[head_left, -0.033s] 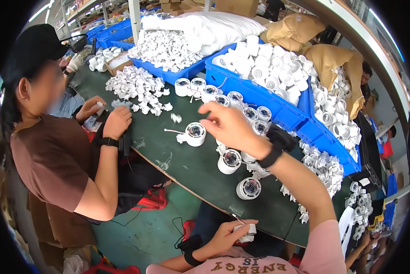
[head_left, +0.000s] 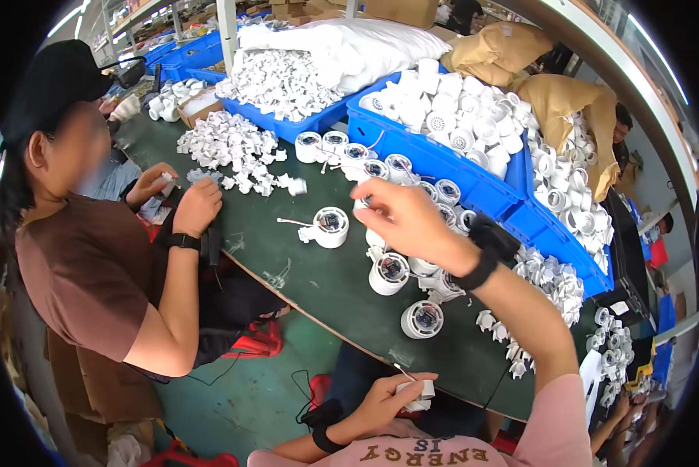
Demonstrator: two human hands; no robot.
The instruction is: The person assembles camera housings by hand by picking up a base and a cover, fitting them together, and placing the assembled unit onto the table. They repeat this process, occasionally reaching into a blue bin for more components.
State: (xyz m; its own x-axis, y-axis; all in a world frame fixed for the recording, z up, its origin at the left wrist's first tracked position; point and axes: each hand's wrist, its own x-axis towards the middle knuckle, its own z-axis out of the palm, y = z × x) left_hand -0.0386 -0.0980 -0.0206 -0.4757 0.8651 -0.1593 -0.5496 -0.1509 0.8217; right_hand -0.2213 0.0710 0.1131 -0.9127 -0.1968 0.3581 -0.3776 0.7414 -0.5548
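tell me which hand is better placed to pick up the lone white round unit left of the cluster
Right, probably: the right hand hovers near the white round unit, while the left hand is farther off, by the table edge, holding a white part.

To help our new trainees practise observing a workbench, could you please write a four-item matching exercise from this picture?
Column 1
1. Wearer's left hand
2. Wearer's right hand
3. Tabletop
4. Bins heaped with white parts

Column 2
A. Dark green
B. Partly hiding round white units from view
C. Blue
D. Holding a small white piece

Right pairs: 1-D, 2-B, 3-A, 4-C.
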